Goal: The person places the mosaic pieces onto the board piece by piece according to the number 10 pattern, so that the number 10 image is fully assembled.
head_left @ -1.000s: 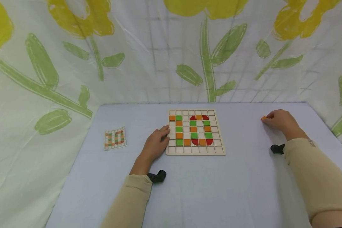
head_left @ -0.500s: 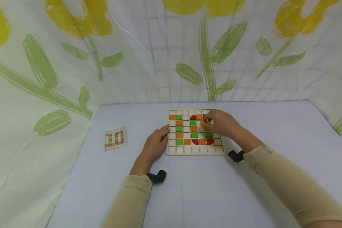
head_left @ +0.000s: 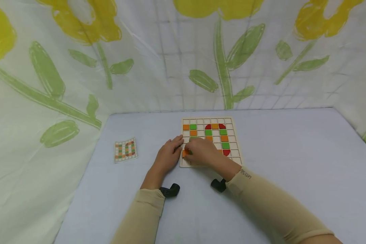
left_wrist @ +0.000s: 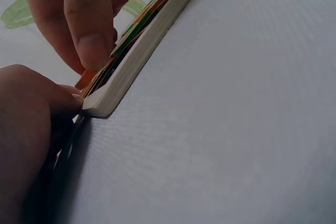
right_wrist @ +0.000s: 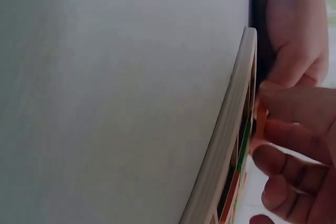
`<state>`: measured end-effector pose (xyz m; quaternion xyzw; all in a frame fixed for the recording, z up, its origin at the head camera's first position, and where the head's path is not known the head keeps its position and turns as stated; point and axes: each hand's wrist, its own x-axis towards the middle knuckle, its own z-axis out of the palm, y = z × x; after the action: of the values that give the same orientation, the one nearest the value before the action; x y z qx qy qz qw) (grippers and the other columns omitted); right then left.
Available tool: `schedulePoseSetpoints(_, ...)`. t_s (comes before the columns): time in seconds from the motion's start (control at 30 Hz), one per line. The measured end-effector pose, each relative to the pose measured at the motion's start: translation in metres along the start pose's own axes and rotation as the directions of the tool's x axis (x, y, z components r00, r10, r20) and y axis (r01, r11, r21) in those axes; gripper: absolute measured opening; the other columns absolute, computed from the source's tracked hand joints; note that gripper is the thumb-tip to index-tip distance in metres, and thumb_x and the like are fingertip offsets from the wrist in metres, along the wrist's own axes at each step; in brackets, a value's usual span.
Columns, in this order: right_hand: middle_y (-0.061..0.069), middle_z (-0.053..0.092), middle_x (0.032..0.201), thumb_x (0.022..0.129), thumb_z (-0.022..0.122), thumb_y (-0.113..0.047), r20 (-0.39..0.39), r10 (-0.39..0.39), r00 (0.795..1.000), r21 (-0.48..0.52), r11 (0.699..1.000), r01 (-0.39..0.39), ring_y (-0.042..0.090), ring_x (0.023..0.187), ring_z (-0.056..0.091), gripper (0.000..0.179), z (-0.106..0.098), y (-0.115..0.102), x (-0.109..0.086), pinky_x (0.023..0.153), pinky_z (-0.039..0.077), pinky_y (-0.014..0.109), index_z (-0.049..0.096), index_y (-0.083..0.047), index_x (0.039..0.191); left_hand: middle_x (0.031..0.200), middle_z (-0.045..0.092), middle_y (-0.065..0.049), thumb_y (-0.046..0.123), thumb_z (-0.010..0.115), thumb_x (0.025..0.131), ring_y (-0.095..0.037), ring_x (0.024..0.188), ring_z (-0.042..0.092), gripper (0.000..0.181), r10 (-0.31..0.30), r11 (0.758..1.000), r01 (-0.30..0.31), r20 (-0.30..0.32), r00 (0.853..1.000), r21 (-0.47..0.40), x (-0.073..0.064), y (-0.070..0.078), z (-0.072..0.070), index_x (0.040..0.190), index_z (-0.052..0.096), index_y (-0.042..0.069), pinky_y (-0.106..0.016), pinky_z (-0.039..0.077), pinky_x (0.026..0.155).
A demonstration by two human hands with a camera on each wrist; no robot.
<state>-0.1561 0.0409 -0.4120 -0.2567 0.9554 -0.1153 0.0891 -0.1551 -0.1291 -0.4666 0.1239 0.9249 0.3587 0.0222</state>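
Note:
A square wooden grid board [head_left: 201, 163] lies on the table, with orange, green and red tiles in its cells. My right hand [head_left: 205, 151] is over the board's lower left part and hides some tiles. Between its thumb and fingers it pinches an orange tile [head_left: 185, 154], tilted at the left column in the right wrist view. My left hand [head_left: 167, 154] rests flat at the board's left edge, fingertips touching it. Left of that lies a small printed pattern card [head_left: 126, 150] showing a similar tile layout.
The table [head_left: 277, 149] has a pale cloth cover. Behind it hangs a white curtain [head_left: 155, 84] printed with yellow flowers and green leaves. Each wrist wears a black camera, such as the left one [head_left: 170, 190].
My right hand has carried the orange tile from the table's right side, across the board, to its lower left cells. The left hand stays at the board's left edge.

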Motion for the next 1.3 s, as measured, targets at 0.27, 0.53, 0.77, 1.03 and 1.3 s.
schedulePoseSetpoints(0.27,-0.002,0.064,0.088,0.088,0.074,-0.036,-0.020,0.035,0.999,-0.035,0.999,-0.036,0.015,0.075,0.054,0.024,0.002,-0.003,0.002,0.064,0.050,0.030,0.076,-0.014,0.098,0.152,0.046,0.006,0.017,0.055,0.101,-0.024,0.143,0.040,0.040,0.021,1.000,-0.021,-0.012,1.000,0.020,0.001,0.000,0.001,0.140,0.056,0.012,-0.044,0.028,0.122)
schedulePoseSetpoints(0.53,-0.003,0.065,0.092,0.088,0.074,-0.035,0.003,0.047,0.999,-0.024,0.999,-0.047,0.014,0.080,0.057,0.025,0.001,-0.002,0.002,0.068,0.052,0.029,0.077,-0.015,0.103,0.151,0.047,0.005,0.016,0.055,0.100,-0.019,0.141,0.042,0.039,0.040,0.999,-0.040,-0.017,0.999,0.024,0.002,0.001,0.001,0.139,0.057,0.011,-0.041,0.028,0.122)
schedulePoseSetpoints(0.77,-0.001,0.066,0.093,0.089,0.073,-0.033,0.025,0.062,0.998,-0.044,0.997,-0.061,0.017,0.081,0.059,0.019,-0.002,-0.001,0.001,0.069,0.053,0.032,0.076,-0.017,0.099,0.151,0.047,0.004,0.016,0.055,0.100,-0.021,0.141,0.042,0.039,0.043,0.999,-0.043,-0.025,0.999,0.021,0.001,0.000,0.001,0.138,0.058,0.011,-0.043,0.029,0.122)
schedulePoseSetpoints(1.03,0.003,0.066,0.113,0.093,0.066,-0.040,-0.067,0.109,0.992,0.159,0.983,-0.097,0.022,0.100,0.061,0.046,-0.026,0.031,-0.017,0.082,0.056,0.039,0.064,-0.015,0.132,0.151,0.046,0.005,0.018,0.054,0.101,-0.018,0.142,0.040,0.040,0.030,0.999,-0.030,-0.008,1.000,0.029,0.002,0.000,0.001,0.140,0.056,0.012,-0.040,0.027,0.123)
schedulePoseSetpoints(1.3,0.015,0.062,0.123,0.097,0.063,-0.032,-0.325,0.249,0.912,0.280,0.947,-0.159,0.034,0.107,0.056,0.045,-0.059,0.102,-0.063,0.088,0.052,0.051,0.060,-0.008,0.135,0.153,0.043,0.008,0.019,0.053,0.102,-0.015,0.144,0.037,0.040,-0.016,1.000,0.016,0.000,1.000,0.021,0.001,0.003,0.003,0.142,0.055,0.015,-0.038,0.025,0.124)
